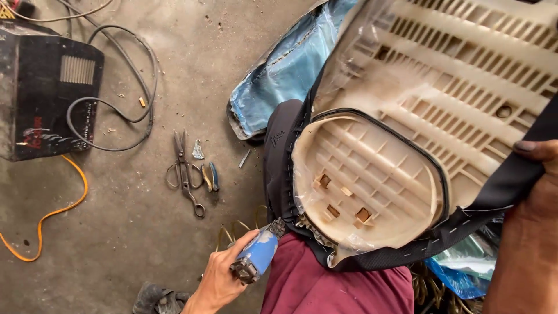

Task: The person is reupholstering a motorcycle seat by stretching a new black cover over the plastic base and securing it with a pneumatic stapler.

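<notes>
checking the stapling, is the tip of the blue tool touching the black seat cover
Touching. The head view shows the blue tool, held in the left hand, with its dark tip pressed against the black seat cover edge, no gap visible.

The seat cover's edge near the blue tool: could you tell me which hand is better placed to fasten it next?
Left, probably. The left hand already holds the blue tool, its nose at the cover edge. The right hand grips the cover on the far side.

Dusty concrete floor [128,221], littered with scraps. Lying on it: black box [43,87] at upper left, looped black cable [139,110] beside it, orange cord [55,212] below, scissors [185,171] and pliers [209,176] mid-floor, blue cover [285,72] further up.
</notes>
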